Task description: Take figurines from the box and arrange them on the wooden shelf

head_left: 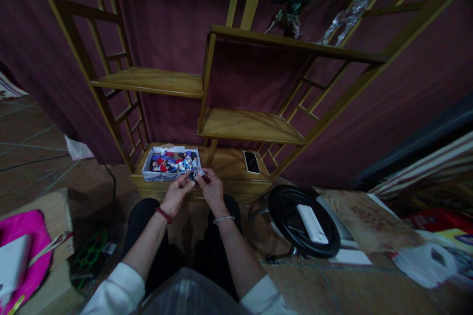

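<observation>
My left hand and my right hand meet in front of the low shelf. Between their fingertips they grip a small figurine, dark at one end and pale blue and white at the other; its finer details are too small to make out. Just behind my left hand stands an open white cardboard box, filled with several small colourful figurines in red, purple, blue and white. The box rests on the bottom board of the wooden shelf unit.
A phone lies right of the box. Higher up stand a green statuette and a clear figure. At right, a black round stool carries a white oblong object. A pink cloth lies at left.
</observation>
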The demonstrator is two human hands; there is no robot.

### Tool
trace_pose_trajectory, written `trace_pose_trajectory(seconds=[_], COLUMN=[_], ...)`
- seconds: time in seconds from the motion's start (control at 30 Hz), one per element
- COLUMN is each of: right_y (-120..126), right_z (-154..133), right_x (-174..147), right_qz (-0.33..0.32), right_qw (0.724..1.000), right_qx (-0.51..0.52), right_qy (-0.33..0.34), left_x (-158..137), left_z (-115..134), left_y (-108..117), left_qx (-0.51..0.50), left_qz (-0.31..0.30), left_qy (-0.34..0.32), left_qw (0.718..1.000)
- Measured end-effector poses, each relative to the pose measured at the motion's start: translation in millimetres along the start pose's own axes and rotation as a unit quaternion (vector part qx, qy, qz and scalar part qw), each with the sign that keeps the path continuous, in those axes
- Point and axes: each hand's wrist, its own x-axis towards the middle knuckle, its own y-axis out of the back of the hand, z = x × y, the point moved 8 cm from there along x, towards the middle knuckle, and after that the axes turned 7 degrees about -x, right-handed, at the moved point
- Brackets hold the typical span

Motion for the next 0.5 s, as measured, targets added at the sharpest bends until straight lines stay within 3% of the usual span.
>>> trace_pose_trajectory(seconds=[0.5], right_y=[3.0], right_z=[-7.2], right_x=[0.0], right_qz=[-0.012], right_qw=[1.0], right_qx=[-0.005], right_qy=[0.024], left_x=[-3.4], left_z=[0.3], left_y=[-5.9], left_qx=[-0.007], left_qz=[-0.016], left_qy=[0.019], left_qw=[1.0])
